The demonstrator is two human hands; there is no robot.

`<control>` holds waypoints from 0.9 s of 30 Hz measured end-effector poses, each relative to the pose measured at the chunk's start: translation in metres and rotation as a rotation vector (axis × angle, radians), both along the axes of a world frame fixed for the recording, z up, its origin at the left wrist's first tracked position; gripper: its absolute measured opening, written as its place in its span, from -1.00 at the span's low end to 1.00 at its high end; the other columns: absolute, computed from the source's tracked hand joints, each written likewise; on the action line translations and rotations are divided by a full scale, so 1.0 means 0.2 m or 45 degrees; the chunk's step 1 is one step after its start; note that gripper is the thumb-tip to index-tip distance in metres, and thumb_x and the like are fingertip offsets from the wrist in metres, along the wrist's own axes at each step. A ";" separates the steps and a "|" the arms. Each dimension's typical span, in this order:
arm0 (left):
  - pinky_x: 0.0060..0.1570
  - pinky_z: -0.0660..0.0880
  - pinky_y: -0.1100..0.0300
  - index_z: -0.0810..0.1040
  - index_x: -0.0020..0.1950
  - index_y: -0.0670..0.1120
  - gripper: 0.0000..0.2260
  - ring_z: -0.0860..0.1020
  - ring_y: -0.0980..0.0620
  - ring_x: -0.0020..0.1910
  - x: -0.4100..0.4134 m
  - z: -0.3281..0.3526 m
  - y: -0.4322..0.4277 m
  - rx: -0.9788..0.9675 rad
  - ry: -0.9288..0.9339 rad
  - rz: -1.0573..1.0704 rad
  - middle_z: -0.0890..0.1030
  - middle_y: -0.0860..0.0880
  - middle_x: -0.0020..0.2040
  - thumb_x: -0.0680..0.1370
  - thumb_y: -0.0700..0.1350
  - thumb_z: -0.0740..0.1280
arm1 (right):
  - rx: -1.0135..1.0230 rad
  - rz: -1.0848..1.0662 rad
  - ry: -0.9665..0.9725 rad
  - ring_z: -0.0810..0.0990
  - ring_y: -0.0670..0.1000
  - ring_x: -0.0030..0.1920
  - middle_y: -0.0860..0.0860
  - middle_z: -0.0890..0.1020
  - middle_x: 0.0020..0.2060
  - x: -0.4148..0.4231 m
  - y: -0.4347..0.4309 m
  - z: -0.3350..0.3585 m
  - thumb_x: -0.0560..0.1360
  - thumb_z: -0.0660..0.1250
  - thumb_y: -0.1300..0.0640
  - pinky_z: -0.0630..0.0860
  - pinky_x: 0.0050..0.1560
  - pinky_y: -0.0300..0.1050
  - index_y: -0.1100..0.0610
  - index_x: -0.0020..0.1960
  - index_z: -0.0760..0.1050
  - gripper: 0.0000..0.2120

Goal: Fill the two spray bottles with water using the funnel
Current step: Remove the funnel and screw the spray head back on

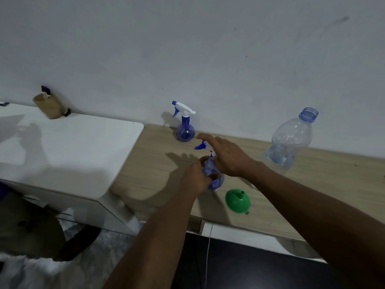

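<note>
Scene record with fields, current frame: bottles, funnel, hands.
near bottle: blue round plastic spray bottle, white trigger head on
left hand: grips its body
right hand: holds its trigger head
far bottle: second blue spray bottle, head on, by the wall, untouched
funnel: green plastic funnel, spout up, on wooden table, unused
water source: clear plastic water bottle, uncapped, little water inside

**A Corner With Two Tables**

A plain white wall (pixel 208 49) stood behind. A white table (pixel 73 147) sat on the left, right beside a wooden table (pixel 312 184). A tan cup (pixel 49 108) of pens stood on the white one. The floor (pixel 239 268) was dark.
</note>
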State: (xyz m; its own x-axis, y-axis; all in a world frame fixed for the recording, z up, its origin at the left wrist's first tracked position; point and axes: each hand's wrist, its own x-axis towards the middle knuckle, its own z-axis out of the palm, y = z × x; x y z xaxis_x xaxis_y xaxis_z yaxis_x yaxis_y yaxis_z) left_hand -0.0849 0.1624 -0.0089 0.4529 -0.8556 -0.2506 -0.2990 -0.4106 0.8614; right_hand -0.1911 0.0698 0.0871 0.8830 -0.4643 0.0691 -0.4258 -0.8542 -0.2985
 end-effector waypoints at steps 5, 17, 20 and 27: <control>0.25 0.55 -0.11 0.45 0.29 0.29 -0.35 0.64 -0.01 0.17 0.00 -0.05 -0.01 0.002 0.009 0.008 0.67 0.08 0.21 0.23 0.23 0.55 | 0.187 -0.041 -0.046 0.56 0.13 -0.16 0.16 0.50 0.16 0.00 0.02 0.01 0.49 0.28 0.28 0.56 -0.14 0.11 -0.23 0.53 -0.07 -0.18; 0.23 0.56 -0.08 0.45 0.38 0.21 -0.42 0.62 -0.03 0.20 -0.01 -0.01 0.01 0.062 -0.134 0.005 0.65 0.08 0.24 0.40 0.10 0.56 | -0.027 -0.041 -0.050 0.54 0.13 -0.11 0.13 0.57 0.07 -0.02 0.00 -0.03 0.53 0.37 0.07 0.52 -0.08 0.05 -0.13 0.59 -0.12 -0.16; 0.24 0.55 -0.08 0.47 0.36 0.18 -0.43 0.61 -0.04 0.20 -0.01 0.03 0.02 0.063 -0.116 0.009 0.66 0.06 0.23 0.39 0.10 0.56 | -0.171 -0.036 -0.071 0.50 0.12 -0.04 0.09 0.58 0.03 -0.02 -0.01 -0.05 0.50 0.39 -0.01 0.47 -0.02 0.05 -0.07 0.60 -0.06 -0.15; 0.20 0.59 -0.11 0.44 0.21 0.43 -0.43 0.63 -0.04 0.16 0.01 -0.08 -0.02 0.063 -0.079 0.010 0.65 0.11 0.22 0.25 0.20 0.53 | -0.173 -0.019 -0.091 0.48 0.13 0.01 0.08 0.55 0.09 -0.02 -0.02 -0.07 0.50 0.36 0.04 0.44 0.02 0.05 -0.06 0.60 -0.05 -0.17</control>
State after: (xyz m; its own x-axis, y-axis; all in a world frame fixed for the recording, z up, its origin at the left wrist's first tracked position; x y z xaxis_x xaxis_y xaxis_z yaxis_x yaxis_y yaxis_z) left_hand -0.0830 0.1581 -0.0244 0.4759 -0.8390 -0.2639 -0.3475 -0.4550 0.8199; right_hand -0.1956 0.0664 0.0725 0.8665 -0.4596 0.1949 -0.4207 -0.8824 -0.2104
